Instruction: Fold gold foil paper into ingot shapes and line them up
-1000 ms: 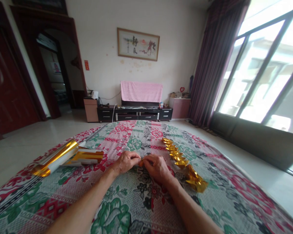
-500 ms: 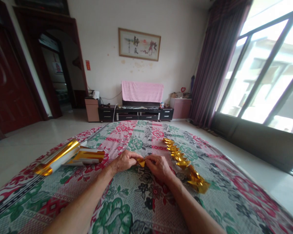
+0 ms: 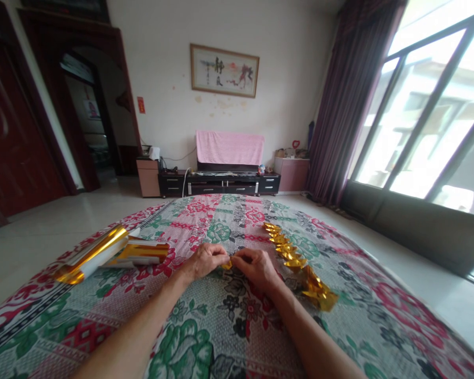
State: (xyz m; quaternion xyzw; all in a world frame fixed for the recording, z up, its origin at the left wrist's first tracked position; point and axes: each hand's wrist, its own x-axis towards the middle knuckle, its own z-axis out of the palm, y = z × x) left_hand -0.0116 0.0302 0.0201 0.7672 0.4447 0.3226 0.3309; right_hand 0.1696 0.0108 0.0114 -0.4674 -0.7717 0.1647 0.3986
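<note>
Between my two hands, just above the patterned cloth, is a small folded piece of gold foil paper (image 3: 227,265), mostly covered by my fingers. My left hand (image 3: 205,260) pinches its left side with thumb and forefinger. From the other side my right hand (image 3: 256,267) pinches it too, the fingertips of both hands almost meeting. Right of my right hand runs a row of several folded gold paper pieces (image 3: 294,260), ending in a larger crumpled-looking clump (image 3: 319,295) nearest me. Over to the left lie curled sheets of gold foil paper (image 3: 98,255) with pale undersides.
The round table wears a red, green and grey flowered tablecloth (image 3: 181,342). Beyond its far edge stands a low black cabinet (image 3: 209,188) with a pink cloth (image 3: 231,147) draped over something on top. Windows and a purple curtain (image 3: 347,105) are on the right.
My fingertips have drawn closer together over the gold paper, and less of it shows now. The row and the curled sheets lie as before.
</note>
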